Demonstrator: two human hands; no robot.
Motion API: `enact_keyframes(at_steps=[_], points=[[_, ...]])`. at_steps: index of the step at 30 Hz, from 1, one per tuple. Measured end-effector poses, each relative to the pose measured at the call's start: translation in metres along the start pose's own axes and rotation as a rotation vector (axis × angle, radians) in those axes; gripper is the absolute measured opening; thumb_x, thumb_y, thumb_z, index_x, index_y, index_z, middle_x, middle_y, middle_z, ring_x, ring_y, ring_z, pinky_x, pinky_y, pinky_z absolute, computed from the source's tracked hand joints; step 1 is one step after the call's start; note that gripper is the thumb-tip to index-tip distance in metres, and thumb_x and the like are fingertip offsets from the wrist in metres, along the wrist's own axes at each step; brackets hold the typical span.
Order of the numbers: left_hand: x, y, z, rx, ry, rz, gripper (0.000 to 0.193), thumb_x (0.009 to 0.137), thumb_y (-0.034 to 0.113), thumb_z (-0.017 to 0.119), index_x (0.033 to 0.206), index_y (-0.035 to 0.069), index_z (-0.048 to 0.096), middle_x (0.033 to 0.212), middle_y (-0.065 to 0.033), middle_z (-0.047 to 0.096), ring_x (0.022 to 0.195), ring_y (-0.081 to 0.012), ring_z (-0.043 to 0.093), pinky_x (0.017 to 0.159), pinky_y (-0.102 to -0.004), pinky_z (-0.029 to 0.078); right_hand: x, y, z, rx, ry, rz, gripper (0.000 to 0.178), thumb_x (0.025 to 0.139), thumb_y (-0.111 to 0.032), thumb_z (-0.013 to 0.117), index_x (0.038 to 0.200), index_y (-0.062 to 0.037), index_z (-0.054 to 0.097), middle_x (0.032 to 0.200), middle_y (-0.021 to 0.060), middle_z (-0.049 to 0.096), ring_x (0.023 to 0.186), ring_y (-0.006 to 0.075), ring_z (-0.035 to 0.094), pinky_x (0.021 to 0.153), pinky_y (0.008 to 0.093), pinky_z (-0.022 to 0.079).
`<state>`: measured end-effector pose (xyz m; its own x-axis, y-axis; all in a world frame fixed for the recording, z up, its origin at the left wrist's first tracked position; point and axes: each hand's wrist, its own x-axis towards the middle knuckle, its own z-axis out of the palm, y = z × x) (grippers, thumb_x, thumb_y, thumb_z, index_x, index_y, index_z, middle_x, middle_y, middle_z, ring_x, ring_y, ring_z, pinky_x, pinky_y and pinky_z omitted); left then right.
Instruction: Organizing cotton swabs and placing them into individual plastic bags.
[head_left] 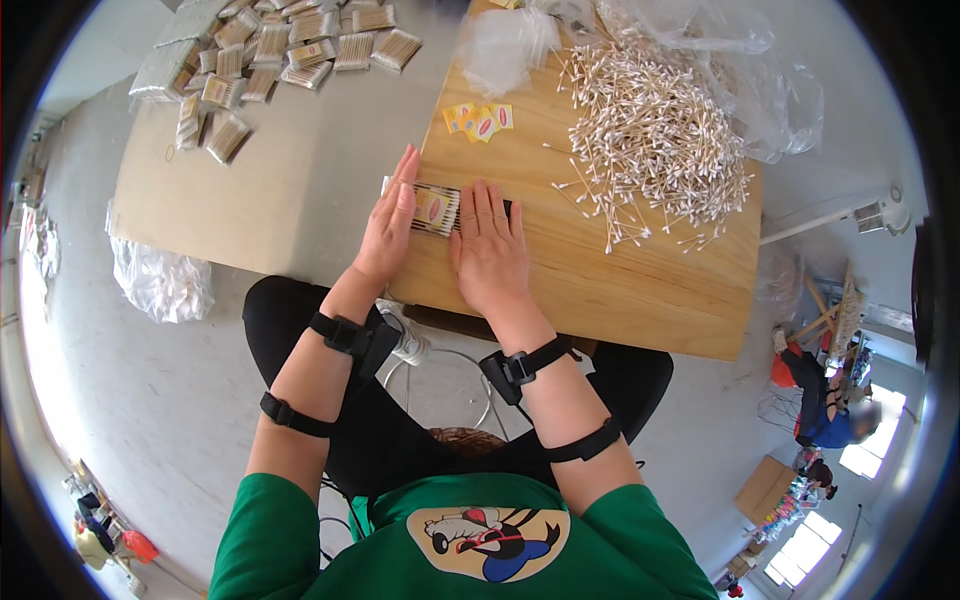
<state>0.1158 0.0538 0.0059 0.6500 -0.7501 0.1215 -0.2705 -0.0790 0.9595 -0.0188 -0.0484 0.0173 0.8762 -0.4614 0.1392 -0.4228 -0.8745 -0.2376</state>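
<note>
A flat pack of cotton swabs [424, 222] with a yellow and white card on top lies near the wooden table's front edge, between my hands. My left hand [388, 228] stands on its edge along the pack's left end, fingers straight and together. Over the right end, my right hand [490, 245] lies flat with its fingers stretched out, hiding that part. A small black piece [508, 208] shows beside its fingers; its kind is hidden. Neither hand is wrapped round anything.
Loose cotton swabs [660, 140] form a big heap at the right, with clear plastic [790, 110] behind. Yellow cards [480, 121] and clear bags [500, 50] lie beyond my hands. Several filled swab packs [270, 45] cover the far left. Another person [835, 420] sits at far right.
</note>
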Motion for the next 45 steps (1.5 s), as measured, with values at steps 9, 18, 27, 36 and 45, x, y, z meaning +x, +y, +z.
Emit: enact_keyframes(at_steps=[9, 18, 27, 36, 45], points=[[0.007, 0.013, -0.004, -0.794, 0.142, -0.213, 0.062, 0.107, 0.039, 0.022, 0.147, -0.008, 0.028, 0.155, -0.0151, 0.03, 0.145, -0.024, 0.026, 0.12, -0.0342, 0.018, 0.011, 0.009, -0.005, 0.924, 0.252, 0.314, 0.046, 0.106, -0.026, 0.032, 0.139, 0.0039, 0.04, 0.14, 0.0219, 0.048, 0.129, 0.0351, 0.046, 0.106, 0.0389, 0.038], [0.008, 0.01, -0.006, -0.954, 0.179, -0.234, 0.062, 0.107, 0.041, 0.02, 0.144, -0.007, 0.033, 0.152, -0.0155, 0.035, 0.143, -0.0238, 0.03, 0.12, -0.0346, 0.02, 0.027, -0.009, 0.006, 0.992, 0.287, 0.297, 0.045, 0.106, -0.028, 0.031, 0.137, 0.0034, 0.043, 0.135, 0.0219, 0.051, 0.126, 0.0332, 0.048, 0.106, 0.0368, 0.037], [0.009, 0.015, -0.006, -0.986, 0.193, -0.255, 0.064, 0.107, 0.042, 0.017, 0.143, -0.007, 0.035, 0.151, -0.0167, 0.035, 0.143, -0.0256, 0.03, 0.12, -0.0362, 0.02, 0.01, 0.014, -0.02, 0.658, 0.059, 0.04, 0.069, 0.079, 0.004, 0.068, 0.141, 0.0008, 0.036, 0.145, 0.0202, 0.039, 0.136, 0.037, 0.038, 0.114, 0.041, 0.031], [0.008, 0.013, -0.007, -0.946, 0.173, -0.239, 0.064, 0.107, 0.042, 0.016, 0.143, -0.007, 0.034, 0.152, -0.0162, 0.035, 0.143, -0.0249, 0.029, 0.12, -0.0358, 0.02, 0.007, 0.02, -0.018, 0.524, 0.074, -0.035, 0.068, 0.073, 0.007, 0.069, 0.135, 0.0011, 0.042, 0.139, 0.0216, 0.045, 0.131, 0.0408, 0.042, 0.108, 0.0458, 0.038], [0.006, 0.021, -0.007, -0.842, 0.114, -0.224, 0.064, 0.107, 0.043, 0.015, 0.144, -0.006, 0.034, 0.152, -0.016, 0.034, 0.144, -0.0245, 0.028, 0.12, -0.0366, 0.019, 0.016, -0.004, 0.004, 0.613, 0.261, 0.091, 0.056, 0.083, 0.005, 0.061, 0.135, 0.002, 0.041, 0.137, 0.0235, 0.046, 0.129, 0.0417, 0.044, 0.107, 0.0455, 0.039]])
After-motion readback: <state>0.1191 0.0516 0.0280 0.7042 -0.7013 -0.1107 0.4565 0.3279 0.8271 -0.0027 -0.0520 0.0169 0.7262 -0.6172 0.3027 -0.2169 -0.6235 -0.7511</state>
